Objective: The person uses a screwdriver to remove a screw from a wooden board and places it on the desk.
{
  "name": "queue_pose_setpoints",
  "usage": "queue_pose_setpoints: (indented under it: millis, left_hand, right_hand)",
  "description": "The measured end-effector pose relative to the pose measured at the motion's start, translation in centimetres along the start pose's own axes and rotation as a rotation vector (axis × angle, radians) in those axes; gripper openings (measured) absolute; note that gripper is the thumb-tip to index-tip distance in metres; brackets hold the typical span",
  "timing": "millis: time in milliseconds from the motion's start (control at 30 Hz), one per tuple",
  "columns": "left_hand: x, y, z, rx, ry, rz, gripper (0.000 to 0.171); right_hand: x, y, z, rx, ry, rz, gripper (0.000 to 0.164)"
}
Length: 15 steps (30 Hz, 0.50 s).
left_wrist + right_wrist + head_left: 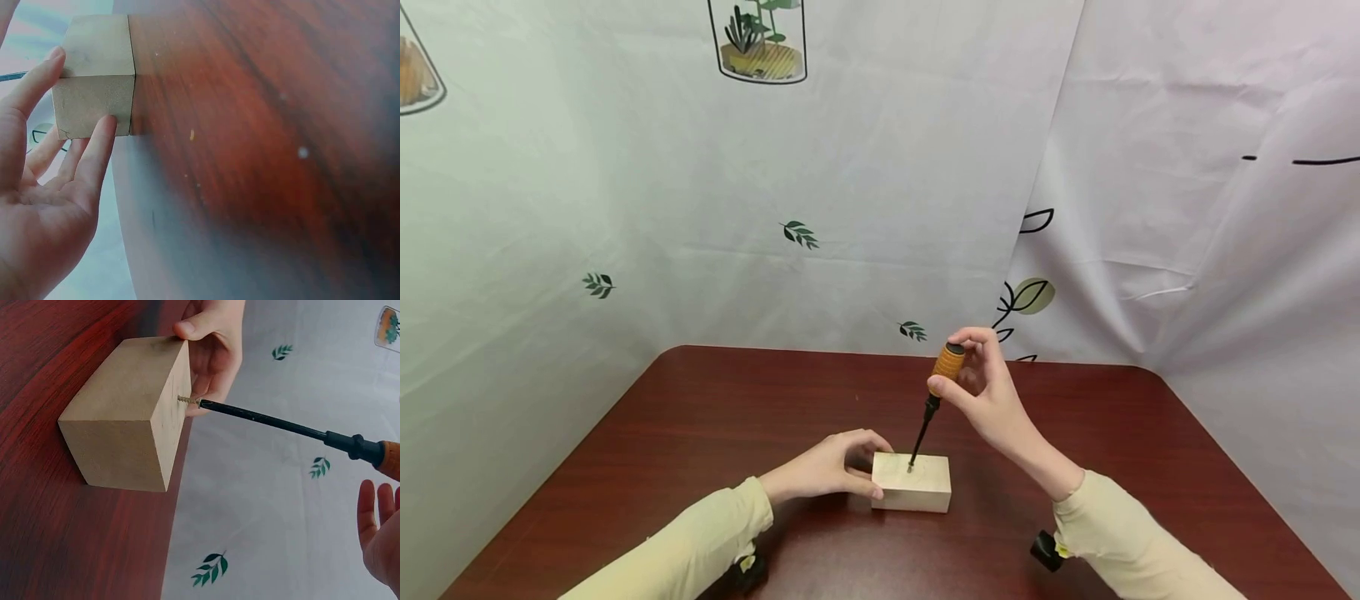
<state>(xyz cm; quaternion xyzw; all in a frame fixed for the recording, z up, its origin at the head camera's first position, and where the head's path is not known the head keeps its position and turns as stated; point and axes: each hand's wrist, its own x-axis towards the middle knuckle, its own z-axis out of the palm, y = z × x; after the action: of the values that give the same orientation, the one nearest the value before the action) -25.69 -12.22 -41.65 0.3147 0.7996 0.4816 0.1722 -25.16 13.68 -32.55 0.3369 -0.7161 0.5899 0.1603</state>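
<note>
A pale wooden block [928, 479] lies on the table before me. My left hand [823, 467] holds its left end, thumb on the front face and fingers toward the back; the left wrist view shows one fingertip against the end face. A brass-coloured screw [186, 399] stands partly sunk in the block's top. On its head rests the tip of a screwdriver [948, 367] with an orange handle and black shaft, leaning slightly right. My right hand [996, 408] grips the handle between thumb and fingers, one finger over its end cap.
The dark red wooden table [760, 392] reaches out on all sides of the block. Behind it hangs a pale printed curtain [865, 275]. A black wrist device [1047, 551] hangs under the right sleeve.
</note>
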Motion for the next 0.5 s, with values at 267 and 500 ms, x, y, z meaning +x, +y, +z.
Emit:
queue_pose_setpoints:
  millis: [267,500]
  left_hand:
    - [-0.54,-0.09,-0.03,0.062,0.083,0.024,0.048]
    - [-0.58,-0.19,0.05,0.051,0.106,0.038,0.046]
  right_hand:
    - [-0.07,-0.70,0.24,-0.016,0.045,0.039,0.051]
    - [-0.27,-0.94,0.40,-0.057,0.116,0.000,0.048]
